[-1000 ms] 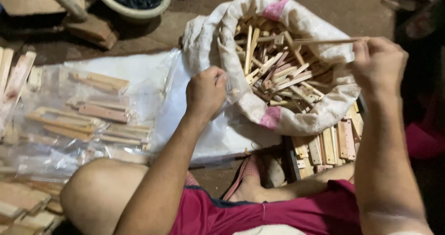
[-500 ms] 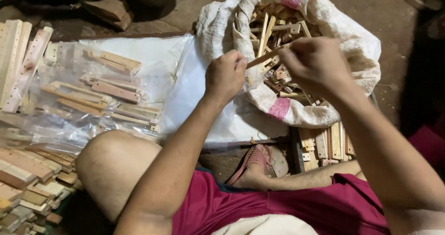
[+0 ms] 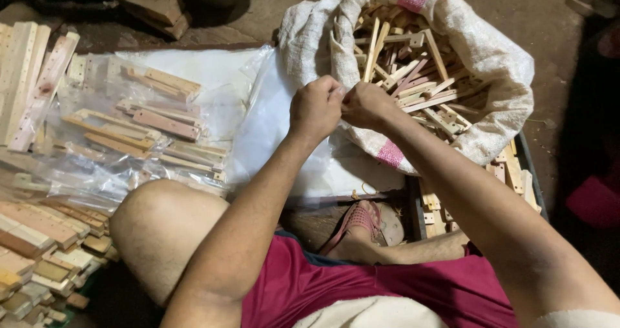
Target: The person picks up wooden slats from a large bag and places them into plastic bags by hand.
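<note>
Meeting 2 hands [image 3: 342,105], 1 sack [image 3: 497,56]

Left hand [image 3: 315,108] and right hand [image 3: 367,105] meet, touching, at the near rim of the white woven sack [image 3: 497,63]. Beyond them, pale wooden strips [image 3: 413,76] crowd its mouth. Leftward, clear plastic bags of wooden pieces [image 3: 142,121] cover the floor.

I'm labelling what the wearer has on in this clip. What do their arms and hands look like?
Both forearms are bare, with no sleeves in view. The left hand and right hand wear no gloves; no rings, watch or bracelets can be seen.
</note>
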